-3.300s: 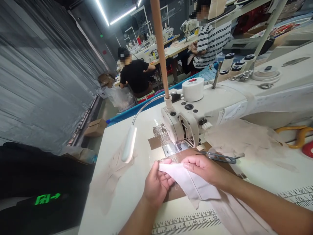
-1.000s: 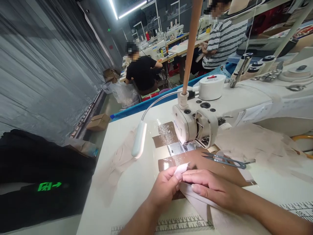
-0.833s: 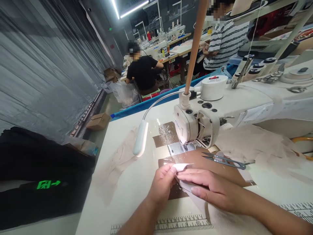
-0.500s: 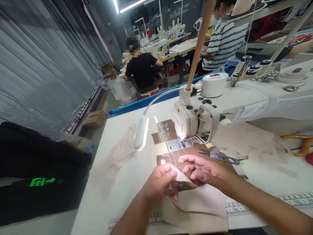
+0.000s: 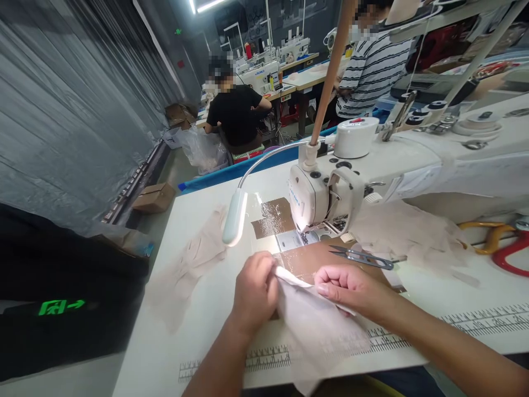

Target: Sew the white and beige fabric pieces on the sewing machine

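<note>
A pale, thin piece of fabric [image 5: 306, 325] hangs between my hands, its upper edge folded over and its lower end draping past the table's front edge. My left hand [image 5: 256, 286] is closed on the edge's left end. With thumb and fingers pinched, my right hand [image 5: 341, 284] grips the same edge farther right. Just beyond them stands the white sewing machine head [image 5: 308, 196], over a metal needle plate [image 5: 289, 241] with brown sheeting around it. Thread snips [image 5: 363, 257] lie beyond my right hand, touching neither hand.
Sheer fabric pieces lie left [image 5: 188, 259] and right [image 5: 407, 237] on the white table [image 5: 165, 298]. A lamp [image 5: 235, 218] bends over the left side. Scissors with red handles [image 5: 512, 253] rest at right. Two people sit at other machines behind.
My right hand, open with fingers spread before, has closed on the fabric edge. The fabric is now lifted and stretched between both hands. The view has shifted slightly.
</note>
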